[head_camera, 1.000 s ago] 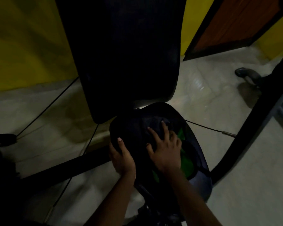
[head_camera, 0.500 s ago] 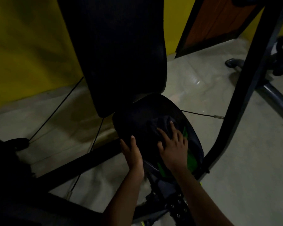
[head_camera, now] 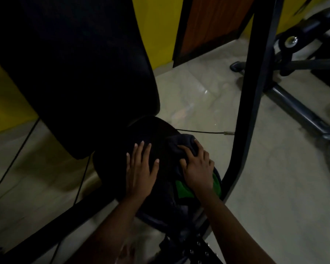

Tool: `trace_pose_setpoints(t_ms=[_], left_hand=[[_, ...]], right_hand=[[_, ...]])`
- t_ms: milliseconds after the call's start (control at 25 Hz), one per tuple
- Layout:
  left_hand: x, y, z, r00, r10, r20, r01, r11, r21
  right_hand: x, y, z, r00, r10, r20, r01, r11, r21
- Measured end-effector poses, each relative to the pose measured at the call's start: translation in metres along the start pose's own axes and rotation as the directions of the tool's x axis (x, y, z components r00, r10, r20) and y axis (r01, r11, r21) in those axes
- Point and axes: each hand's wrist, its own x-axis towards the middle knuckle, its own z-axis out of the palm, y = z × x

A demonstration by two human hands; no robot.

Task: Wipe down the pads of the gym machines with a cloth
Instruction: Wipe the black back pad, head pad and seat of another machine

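Observation:
A black seat pad (head_camera: 114, 161) of a gym machine lies below me, under a tall black back pad (head_camera: 74, 63). My left hand (head_camera: 141, 172) rests flat on the seat, fingers spread, holding nothing. My right hand (head_camera: 195, 166) presses a dark cloth (head_camera: 181, 141) with a green patch (head_camera: 183, 189) onto the seat's right side, fingers bunched in the fabric. The cloth's lower part hangs off the seat's near edge.
A black curved frame post (head_camera: 255, 92) rises just right of the seat. A thin cable (head_camera: 204, 132) runs to it. A grey machine base (head_camera: 297, 109) lies far right. Yellow wall (head_camera: 160, 25) and a brown door (head_camera: 213, 25) stand behind. Pale floor surrounds.
The view has shifted right and closer. My left hand has moved from the seat's left edge onto its top. My right hand with the cloth has slid toward the seat's right side.

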Motion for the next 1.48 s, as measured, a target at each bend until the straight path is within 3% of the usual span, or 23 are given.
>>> trace_pose_setpoints(t_ms=[120,320,440,560,760,880,1040,1160,1480], left_hand=[[0.020,-0.008,0.009,0.996,0.062,0.068,-0.075,0.972,0.224],[0.018,-0.010,0.010,0.993,0.072,0.090,-0.096,0.950,0.296],[0.023,-0.012,0.012,0.993,0.045,0.112,-0.077,0.949,0.305],[0.022,-0.013,0.012,0.993,0.045,0.111,-0.076,0.952,0.296],[0.022,-0.011,0.010,0.993,0.075,0.087,-0.096,0.955,0.279],[0.021,-0.009,0.010,0.994,0.071,0.082,-0.091,0.957,0.274],[0.023,-0.011,0.012,0.994,0.071,0.081,-0.093,0.950,0.299],[0.024,-0.012,0.012,0.994,0.079,0.076,-0.099,0.949,0.301],[0.024,-0.007,0.008,0.994,0.065,0.086,-0.092,0.930,0.356]], right_hand=[[0.044,0.000,0.005,0.990,-0.119,0.077,0.123,0.991,-0.049],[0.136,-0.034,0.025,0.914,-0.362,0.180,0.369,0.930,-0.002],[0.188,-0.059,0.047,0.838,-0.434,0.330,0.446,0.894,0.041],[0.198,-0.059,0.049,0.819,-0.453,0.352,0.415,0.891,0.183],[0.137,-0.001,0.013,0.893,-0.364,0.265,0.236,0.879,0.414],[0.142,0.000,0.016,0.902,-0.289,0.321,0.156,0.911,0.381],[0.192,-0.040,0.034,0.855,-0.279,0.437,0.090,0.910,0.405],[0.184,-0.027,0.042,0.878,-0.278,0.390,0.093,0.898,0.431],[0.058,0.040,0.002,0.973,-0.081,0.215,-0.057,0.821,0.569]])
